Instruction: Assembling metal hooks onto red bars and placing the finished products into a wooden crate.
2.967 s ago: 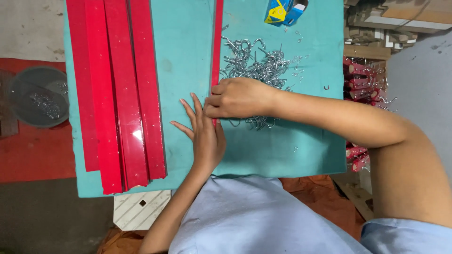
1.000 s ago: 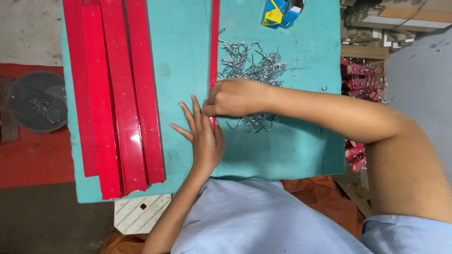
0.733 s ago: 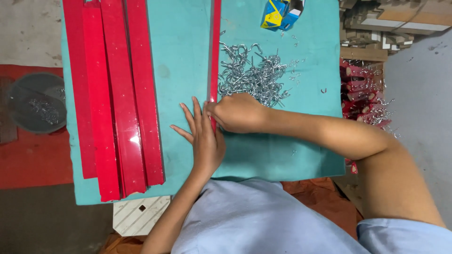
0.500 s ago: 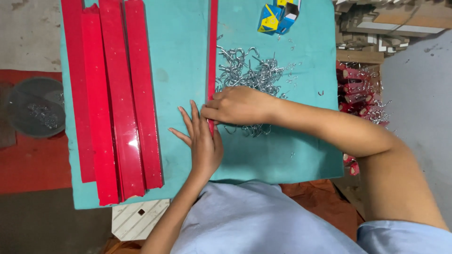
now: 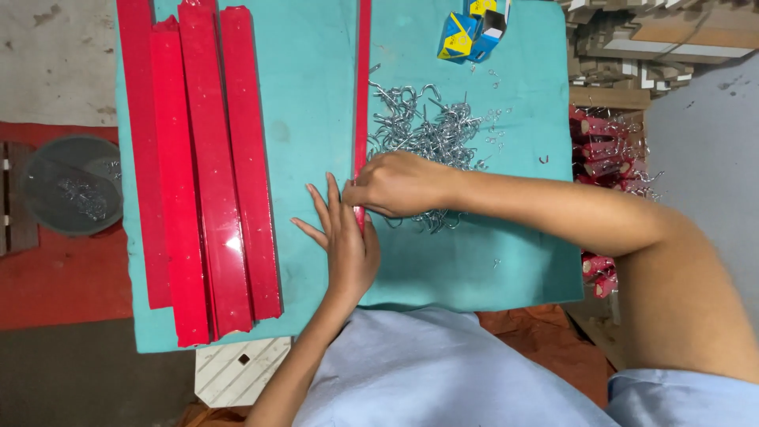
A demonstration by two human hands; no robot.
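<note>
- Four red strips (image 5: pixel 209 166) lie side by side on the teal table (image 5: pixel 474 269), well left of the single narrow red strip (image 5: pixel 363 87).
- Left hand (image 5: pixel 348 245) lies flat, fingers spread and holding nothing, pressing the near end of that narrow strip.
- Right hand (image 5: pixel 399 183) touches the strip's right edge, fingers curled shut; what they pinch I cannot tell.
- Metal hooks (image 5: pixel 431 130) are heaped just right of the strip.
- Best kept pinned flat, I judge, so the strip cannot slide.

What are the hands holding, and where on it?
Both hands, left hand and right hand, are on the thin red strip at its near end; the exact grip is hidden.
</note>
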